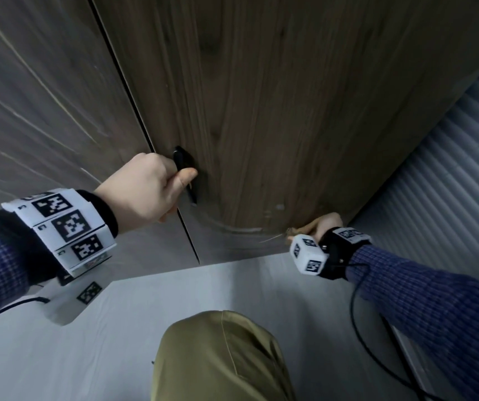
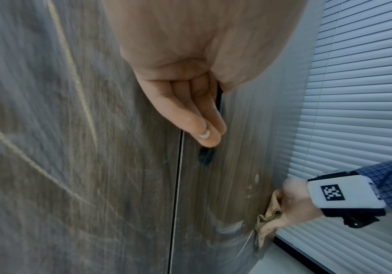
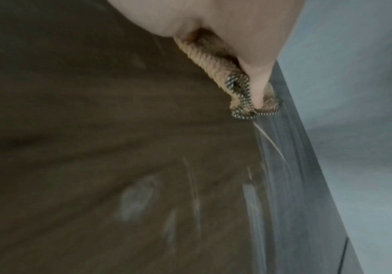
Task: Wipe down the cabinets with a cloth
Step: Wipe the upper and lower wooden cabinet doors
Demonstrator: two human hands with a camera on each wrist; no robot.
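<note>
Two wood-grain cabinet doors fill the head view: a grey one (image 1: 44, 117) on the left and a browner one (image 1: 275, 96) on the right, split by a dark seam. My left hand (image 1: 148, 189) grips the black handle (image 1: 184, 163) of the right door, fingers curled round it (image 2: 204, 129). My right hand (image 1: 323, 225) presses a tan cloth (image 2: 269, 218) with a dark stitched edge (image 3: 239, 92) against the lower right corner of the same door. Wet streaks (image 1: 232, 227) mark the wood near the cloth.
White slatted blinds (image 1: 441, 180) stand right of the cabinet. The pale floor (image 1: 87, 342) lies below, with my khaki trouser knee (image 1: 223, 357) in front. A black cable (image 1: 377, 357) hangs from my right wrist. Both wrists wear marker-tagged bands.
</note>
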